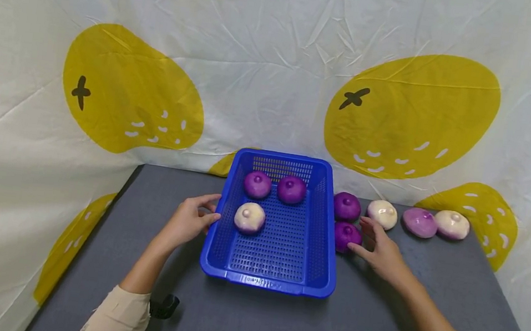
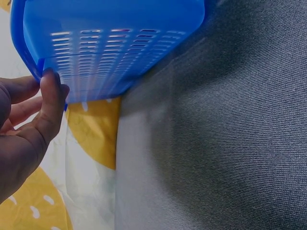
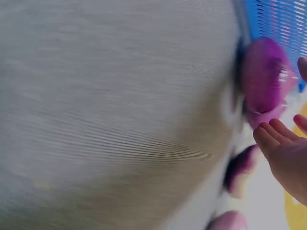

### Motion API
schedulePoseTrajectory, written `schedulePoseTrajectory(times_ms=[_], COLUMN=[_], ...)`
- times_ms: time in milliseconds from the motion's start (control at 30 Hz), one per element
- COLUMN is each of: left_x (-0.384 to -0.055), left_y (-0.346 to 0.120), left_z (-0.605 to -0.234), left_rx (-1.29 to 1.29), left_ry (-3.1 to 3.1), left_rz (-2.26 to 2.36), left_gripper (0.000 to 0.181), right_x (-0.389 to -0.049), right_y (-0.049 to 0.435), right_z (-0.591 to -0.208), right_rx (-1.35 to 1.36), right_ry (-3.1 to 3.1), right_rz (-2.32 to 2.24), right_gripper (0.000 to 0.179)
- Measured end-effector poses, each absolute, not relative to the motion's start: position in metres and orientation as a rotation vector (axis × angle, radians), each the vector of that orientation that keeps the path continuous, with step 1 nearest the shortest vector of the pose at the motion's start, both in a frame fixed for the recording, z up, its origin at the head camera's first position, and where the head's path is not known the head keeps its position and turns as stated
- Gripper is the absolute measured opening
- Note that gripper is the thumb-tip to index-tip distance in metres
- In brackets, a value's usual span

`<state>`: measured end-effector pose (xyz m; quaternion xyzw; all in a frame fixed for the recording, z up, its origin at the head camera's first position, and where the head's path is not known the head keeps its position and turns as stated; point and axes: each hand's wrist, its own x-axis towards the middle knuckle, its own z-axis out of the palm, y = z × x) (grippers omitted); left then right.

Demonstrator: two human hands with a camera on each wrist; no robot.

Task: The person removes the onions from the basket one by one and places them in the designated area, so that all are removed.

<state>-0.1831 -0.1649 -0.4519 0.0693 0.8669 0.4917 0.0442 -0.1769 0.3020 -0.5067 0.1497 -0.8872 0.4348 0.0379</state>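
Observation:
A blue plastic basket [image 1: 266,283] holds two purple onions [image 1: 257,185] and a whitish onion [image 1: 249,218] with a nub on top. My left hand [image 1: 192,216] touches the basket's left side near the rim with its fingertips; in the left wrist view the thumb rests against the outer wall. Beside the basket's right wall my right hand [image 1: 381,253] has fingers and thumb spread around a purple onion [image 1: 345,236], the thumb close to its near side. Whether the right fingers touch it is unclear. Another purple onion [image 1: 347,206] sits just behind that one.
Farther right along the table's back edge stand a whitish onion [image 1: 382,214], a pale purple onion [image 1: 419,223] and another whitish onion [image 1: 451,224]. A white curtain [image 1: 274,99] with yellow fruit prints hangs behind the grey table [image 1: 244,325].

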Motion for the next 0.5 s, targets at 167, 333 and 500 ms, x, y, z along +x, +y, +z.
schedulePoseTrajectory(times_ms=[167, 333, 500], left_x=[-0.183, -0.182, -0.183], left_y=[-0.165, -0.165, -0.165], left_z=[-0.45, -0.45, -0.451], left_rx=[0.204, 0.196, 0.21], left_ry=[2.646, 2.65, 2.646], left_rz=[1.498, 1.501, 1.503], left_gripper=[0.051, 0.051, 0.051], right_x=[-0.183, -0.195, -0.207], right_y=[0.297, 0.287, 0.271], right_z=[-0.477, -0.449, -0.423], right_rx=[0.46, 0.521, 0.563], right_ry=[-2.707, -2.704, -2.76], right_rz=[1.285, 1.274, 1.224], right_gripper=[0.071, 0.073, 0.074])
